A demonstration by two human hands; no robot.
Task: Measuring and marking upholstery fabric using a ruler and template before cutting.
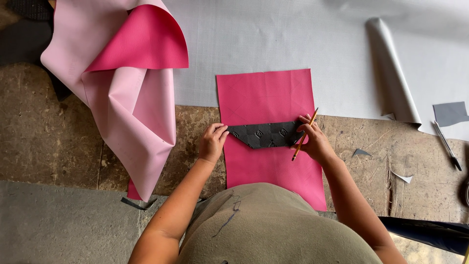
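A rectangular hot-pink sheet [266, 98] lies flat on the worn wooden worktable [49, 142] in front of me. Across its middle rests a dark, patterned template piece [266, 133] with a pointed lower edge. My left hand [212, 142] presses down on the template's left end with curled fingers. My right hand [315, 141] rests at the template's right end and holds a yellow pencil [304, 135], its tip pointing down at the pink sheet.
A large pink sheet [132, 83] with a paler back lies folded at the left. A grey sheet [273, 39] covers the far table, one edge rolled [393, 73]. A grey scrap [449, 113], a pen [447, 145] and small offcuts [361, 152] lie at the right.
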